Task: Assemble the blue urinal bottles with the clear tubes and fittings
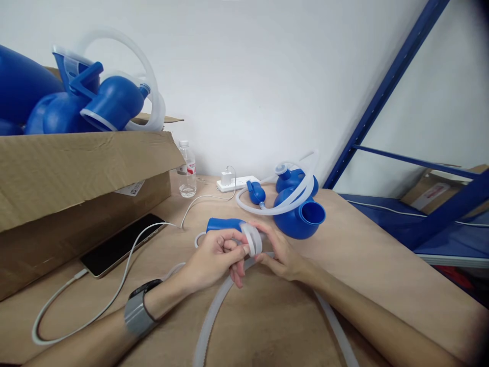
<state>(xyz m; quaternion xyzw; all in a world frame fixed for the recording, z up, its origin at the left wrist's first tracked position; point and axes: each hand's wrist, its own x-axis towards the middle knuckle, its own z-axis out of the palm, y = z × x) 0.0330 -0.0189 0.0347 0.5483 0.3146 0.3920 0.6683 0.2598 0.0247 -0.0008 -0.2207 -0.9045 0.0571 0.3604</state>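
A whitish translucent ring-shaped cap (253, 240) is held up over the middle of the table. My left hand (217, 257) pinches its left edge between thumb and fingers. From the right, my right hand (280, 254) grips the same cap, its fingertips partly hidden behind it. Just behind my left hand lies a blue plastic piece (224, 225), partly covered by the hand. A clear flexible tube (214, 313) arcs across the table beneath both hands, and its ends run out of the bottom of the view.
On the left stands a cardboard box (91, 158) heaped with blue bottles (118, 99) and tubing. A tablet or phone (122, 244) with a white cable lies beside it. Behind are a water bottle (187, 171), a power strip (244, 182) and a blue urinal-like bottle (294, 216). Blue shelving (382, 97) stands right.
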